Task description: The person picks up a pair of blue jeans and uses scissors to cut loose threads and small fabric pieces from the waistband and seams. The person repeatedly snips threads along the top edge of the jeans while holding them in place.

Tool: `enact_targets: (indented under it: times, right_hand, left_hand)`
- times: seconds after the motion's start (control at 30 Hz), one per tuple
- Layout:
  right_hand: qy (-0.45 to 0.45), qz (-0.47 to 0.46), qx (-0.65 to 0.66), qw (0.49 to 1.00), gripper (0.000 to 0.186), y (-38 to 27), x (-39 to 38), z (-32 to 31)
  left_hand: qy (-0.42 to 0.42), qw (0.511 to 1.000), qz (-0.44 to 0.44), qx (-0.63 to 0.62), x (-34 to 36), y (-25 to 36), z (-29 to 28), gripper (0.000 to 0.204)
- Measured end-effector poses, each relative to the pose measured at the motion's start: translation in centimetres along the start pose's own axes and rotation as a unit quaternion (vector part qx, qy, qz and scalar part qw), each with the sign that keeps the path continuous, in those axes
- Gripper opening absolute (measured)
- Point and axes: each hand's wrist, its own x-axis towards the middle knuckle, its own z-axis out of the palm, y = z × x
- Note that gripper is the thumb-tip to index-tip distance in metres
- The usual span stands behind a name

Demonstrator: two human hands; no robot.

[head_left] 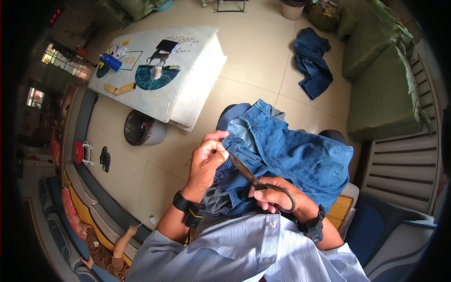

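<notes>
Blue jeans [307, 157] lie bunched across my lap, with the waistband toward the far side and a paler inside showing. My left hand [206, 162] is closed in a pinch on the edge of the denim at their left. In my right hand [284, 197] is a pair of dark metal scissors [244, 170], its handle loops around my fingers. The blades point up and left across the jeans, and their tips come close to my left fingertips. Whether the blades touch the cloth there, I cannot tell.
A white table [190, 89] stands ahead left, with a blue bottle [110, 62] on it. Beside it is a waste bin [155, 129]. More denim [312, 61] lies on the tiled floor. Green covered furniture [383, 89] is at right. A person's arm [123, 242] shows at lower left.
</notes>
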Motion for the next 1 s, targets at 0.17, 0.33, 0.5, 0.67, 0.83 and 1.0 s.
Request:
enact_targets:
  times: [0.17, 0.33, 0.5, 0.67, 0.83, 1.0]
  right_hand:
    - [0.002, 0.005, 0.017, 1.000, 0.036, 0.7, 0.2, -0.1]
    - [-0.005, 0.012, 0.043, 0.999, 0.035, 1.3, 0.3, -0.4]
    - [-0.026, 0.002, 0.083, 0.996, 0.035, 1.9, 0.5, -0.9]
    - [-0.028, -0.001, 0.092, 0.995, 0.036, 2.2, 0.5, -1.0]
    - [-0.016, 0.001, 0.080, 0.997, 0.034, 2.1, 0.5, -0.9]
    - [-0.023, -0.005, 0.072, 0.997, 0.035, 2.4, 0.6, -1.0]
  left_hand:
    - [-0.006, 1.000, 0.020, 0.008, 0.1, -0.2, -0.2, 0.009]
    - [-0.006, 1.000, 0.013, -0.005, 0.0, -0.2, -0.1, 0.009]
    - [-0.003, 1.000, 0.010, -0.004, 0.0, -0.3, 0.0, 0.008]
    - [-0.012, 0.999, 0.028, 0.011, 0.1, -0.5, -0.2, 0.009]
    - [-0.010, 1.000, 0.022, 0.006, 0.1, -0.3, -0.1, 0.008]
    - [-0.008, 1.000, 0.027, 0.002, 0.1, -0.5, -0.1, 0.007]
